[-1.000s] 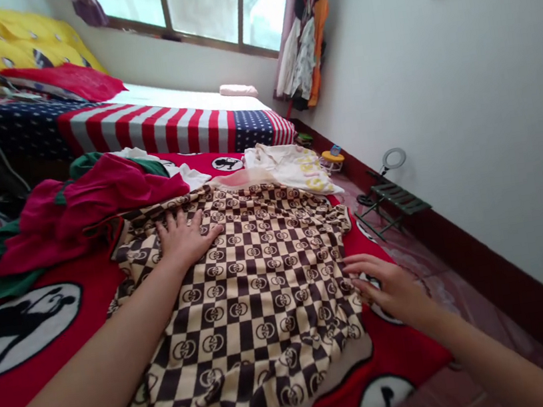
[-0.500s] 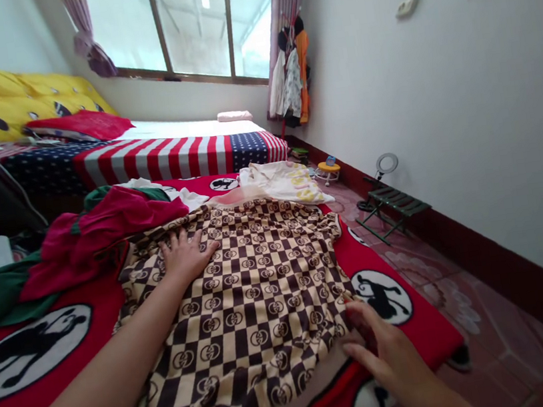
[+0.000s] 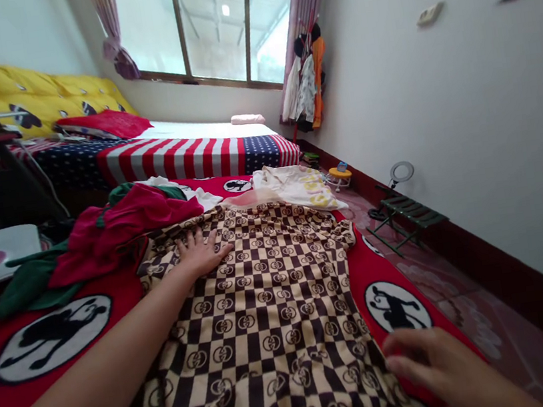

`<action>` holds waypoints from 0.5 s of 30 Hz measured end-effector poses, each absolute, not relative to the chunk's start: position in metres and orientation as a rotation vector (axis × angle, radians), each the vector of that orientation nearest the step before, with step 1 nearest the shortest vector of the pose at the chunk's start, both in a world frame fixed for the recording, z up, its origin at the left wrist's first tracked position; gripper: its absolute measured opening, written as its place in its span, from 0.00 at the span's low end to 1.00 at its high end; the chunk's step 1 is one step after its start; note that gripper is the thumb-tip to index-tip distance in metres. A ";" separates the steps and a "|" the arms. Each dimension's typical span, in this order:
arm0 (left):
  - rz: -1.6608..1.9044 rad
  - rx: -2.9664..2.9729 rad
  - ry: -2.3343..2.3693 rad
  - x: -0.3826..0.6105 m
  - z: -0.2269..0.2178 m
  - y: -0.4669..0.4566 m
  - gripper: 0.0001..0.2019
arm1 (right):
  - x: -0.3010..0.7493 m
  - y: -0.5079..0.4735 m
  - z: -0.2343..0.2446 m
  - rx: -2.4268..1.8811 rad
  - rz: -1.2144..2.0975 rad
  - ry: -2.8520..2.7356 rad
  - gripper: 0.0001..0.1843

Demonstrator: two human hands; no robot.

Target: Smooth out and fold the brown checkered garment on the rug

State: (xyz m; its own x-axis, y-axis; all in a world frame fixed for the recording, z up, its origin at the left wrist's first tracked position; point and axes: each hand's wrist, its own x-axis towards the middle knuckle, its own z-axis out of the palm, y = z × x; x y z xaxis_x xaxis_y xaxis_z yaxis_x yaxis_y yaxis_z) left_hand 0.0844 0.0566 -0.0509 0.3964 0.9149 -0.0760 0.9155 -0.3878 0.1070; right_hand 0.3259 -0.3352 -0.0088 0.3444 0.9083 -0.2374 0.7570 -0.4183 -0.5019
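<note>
A brown-and-cream checked garment [image 3: 271, 311] lies spread flat on a red blanket [image 3: 56, 328] with black-and-white round figures. My left hand [image 3: 201, 252] rests palm down on the garment's far left part, fingers stretched out. My right hand [image 3: 438, 362] is at the garment's near right edge, low in view, fingers loosely extended and partly blurred, touching or just above the cloth. It holds nothing that I can see.
A heap of crimson and green clothes [image 3: 118, 228] lies left of the garment, a cream printed garment [image 3: 299, 186] beyond it. A flag-patterned bed [image 3: 184, 155] stands behind. On the floor to the right are a small green folding rack [image 3: 407, 215] and a ring light [image 3: 401, 173].
My right hand has slid toward me along the garment's right edge, from mid-edge to the near corner. My left hand has stayed flat in place. The view shifted slightly.
</note>
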 end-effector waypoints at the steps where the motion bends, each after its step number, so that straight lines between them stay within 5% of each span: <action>1: -0.086 2.505 1.609 0.083 -0.043 0.055 0.43 | 0.328 -0.320 -0.006 -2.315 0.567 -1.494 0.14; 6: -0.203 2.672 1.190 0.060 -0.014 0.021 0.38 | 0.326 -0.261 -0.011 -2.049 0.028 -1.661 0.20; 11: -0.108 2.782 0.925 0.004 -0.035 -0.035 0.37 | 0.335 -0.250 -0.048 -2.047 0.007 -1.977 0.35; 15: -0.140 2.791 0.948 -0.048 -0.042 -0.067 0.34 | 0.372 -0.264 -0.065 -2.264 0.031 -2.007 0.33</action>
State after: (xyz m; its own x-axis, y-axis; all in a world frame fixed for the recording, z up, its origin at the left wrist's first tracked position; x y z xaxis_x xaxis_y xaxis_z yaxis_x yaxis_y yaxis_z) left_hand -0.0476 -0.0670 -0.0417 0.7910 0.5932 -0.1497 0.6112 -0.7773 0.1491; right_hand 0.3720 -0.2640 -0.0651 0.1226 0.9906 0.0613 0.9882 -0.1161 -0.1001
